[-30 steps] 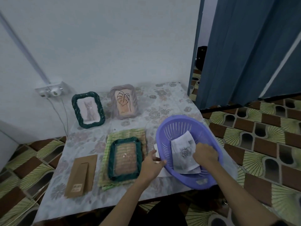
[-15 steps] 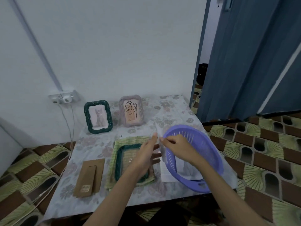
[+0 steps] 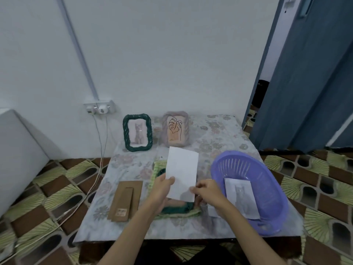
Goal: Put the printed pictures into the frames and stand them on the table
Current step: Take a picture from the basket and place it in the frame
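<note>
Both forearms are reaching forward from the bottom edge and meeting over the middle of the table (image 3: pixel 219 134). The left hand (image 3: pixel 161 190) is gripping a white sheet of paper (image 3: pixel 182 174) by its lower left edge, thumb lying across the blank side that is facing the camera, fingers curling behind. The right hand (image 3: pixel 205 190) is pinching the sheet's lower right corner between thumb and fingertips. The paper is being held up, tilting away, above a dark green frame (image 3: pixel 178 208) that is lying flat on a light green mat (image 3: pixel 158 165); most of that frame is hiding behind the sheet and hands.

Just right of the hands, a purple basket (image 3: pixel 265 180) is sitting on the table with a cat picture (image 3: pixel 241 198) lying inside it. To the left, a brown cardboard backing (image 3: pixel 125 200) is lying flat. At the back, near the wall, a green frame with a cat print (image 3: pixel 137 132) and a pale frame with a leaf drawing (image 3: pixel 175 129) are standing upright, side by side.
</note>
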A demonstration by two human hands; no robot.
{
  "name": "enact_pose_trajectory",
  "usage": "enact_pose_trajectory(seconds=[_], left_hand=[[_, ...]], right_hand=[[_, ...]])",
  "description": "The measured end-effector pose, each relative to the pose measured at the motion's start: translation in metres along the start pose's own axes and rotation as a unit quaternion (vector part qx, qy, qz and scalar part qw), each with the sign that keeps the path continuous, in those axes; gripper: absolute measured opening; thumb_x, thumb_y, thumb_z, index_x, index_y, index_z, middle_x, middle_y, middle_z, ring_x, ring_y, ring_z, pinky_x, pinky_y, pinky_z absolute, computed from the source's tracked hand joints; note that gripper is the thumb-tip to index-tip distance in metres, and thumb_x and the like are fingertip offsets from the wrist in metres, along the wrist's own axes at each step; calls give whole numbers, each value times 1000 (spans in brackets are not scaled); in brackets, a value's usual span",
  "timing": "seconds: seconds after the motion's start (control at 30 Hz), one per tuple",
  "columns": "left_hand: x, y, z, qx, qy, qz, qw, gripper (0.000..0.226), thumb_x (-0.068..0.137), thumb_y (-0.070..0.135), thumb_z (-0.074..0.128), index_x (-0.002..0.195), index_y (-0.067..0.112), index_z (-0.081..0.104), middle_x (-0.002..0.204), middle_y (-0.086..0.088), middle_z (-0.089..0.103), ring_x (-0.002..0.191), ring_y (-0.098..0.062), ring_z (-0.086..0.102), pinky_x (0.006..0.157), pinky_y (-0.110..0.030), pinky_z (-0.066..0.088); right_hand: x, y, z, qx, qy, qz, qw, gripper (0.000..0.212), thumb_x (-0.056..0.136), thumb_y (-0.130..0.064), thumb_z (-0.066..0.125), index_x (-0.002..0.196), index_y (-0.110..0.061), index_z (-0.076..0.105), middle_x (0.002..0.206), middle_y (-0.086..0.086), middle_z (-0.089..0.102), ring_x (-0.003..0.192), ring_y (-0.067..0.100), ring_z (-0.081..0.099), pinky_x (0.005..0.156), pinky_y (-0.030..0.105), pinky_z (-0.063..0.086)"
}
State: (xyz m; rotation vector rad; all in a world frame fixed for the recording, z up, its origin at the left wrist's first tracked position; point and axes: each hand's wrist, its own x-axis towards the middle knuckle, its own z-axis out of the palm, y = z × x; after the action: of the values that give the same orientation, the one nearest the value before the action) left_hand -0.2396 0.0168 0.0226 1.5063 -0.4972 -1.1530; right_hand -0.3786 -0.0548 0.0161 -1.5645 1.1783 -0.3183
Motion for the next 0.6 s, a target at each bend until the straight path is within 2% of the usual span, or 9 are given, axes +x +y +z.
enact_pose_trajectory(seconds=[0.07, 0.13, 0.2, 0.3, 0.37, 0.47, 0.6], left_hand=[[10, -11, -11, 73, 13, 12, 997, 20, 98, 9, 45, 113, 11, 58, 112, -8, 66, 97, -26, 63, 63, -30, 54], [19, -24, -23, 166, 26, 25, 986, 22, 94, 4, 49, 113, 4, 60, 111, -10, 66, 93, -22, 63, 64, -23, 52], [27, -39, -35, 233, 36, 28, 971, 17, 90, 2, 54, 105, 5, 63, 100, -8, 67, 81, -14, 63, 58, -18, 52], [40, -56, -47, 304, 63, 17, 950, 9, 87, 8, 61, 95, 11, 66, 91, -4, 67, 76, -14, 62, 65, -24, 55], [52, -65, -53, 369, 72, 22, 926, 17, 87, 15, 64, 102, 7, 67, 85, -2, 62, 73, -14, 57, 57, -16, 44], [65, -70, -56, 403, 75, 35, 912, 27, 85, 17, 67, 110, 6, 65, 85, -8, 62, 73, -14, 52, 57, -17, 37], [75, -76, -57, 438, 59, 57, 895, 39, 83, 18, 69, 120, 10, 59, 96, -12, 67, 75, -15, 52, 67, -21, 42]], right_hand=[[9, 6, 10, -13, 18, 9, 1000, 23, 89, -15, 60, 67, -10, 55, 42, -4, 56, 37, 8, 54, 40, 16, 38], [21, 13, 21, -28, 27, 21, 999, 22, 90, -10, 58, 69, -7, 52, 39, -5, 54, 32, 3, 51, 41, 17, 41], [32, 18, 32, -57, 17, 33, 998, 19, 89, -4, 55, 70, -8, 51, 47, -1, 56, 33, 0, 53, 45, 17, 44], [45, 28, 47, -85, 14, 42, 995, 20, 87, -2, 53, 72, -15, 50, 62, 4, 63, 43, 3, 58, 51, 21, 46], [58, 33, 57, -110, 22, 47, 993, 17, 86, -3, 53, 73, -14, 50, 79, 14, 67, 58, 14, 62, 54, 21, 45], [71, 39, 65, -142, 38, 46, 988, 14, 83, -2, 53, 75, -11, 48, 87, 20, 66, 76, 28, 64, 58, 24, 42], [82, 48, 71, -187, 31, 47, 981, 10, 82, -3, 51, 81, -10, 43, 84, 12, 57, 69, 22, 50, 51, 27, 34]])
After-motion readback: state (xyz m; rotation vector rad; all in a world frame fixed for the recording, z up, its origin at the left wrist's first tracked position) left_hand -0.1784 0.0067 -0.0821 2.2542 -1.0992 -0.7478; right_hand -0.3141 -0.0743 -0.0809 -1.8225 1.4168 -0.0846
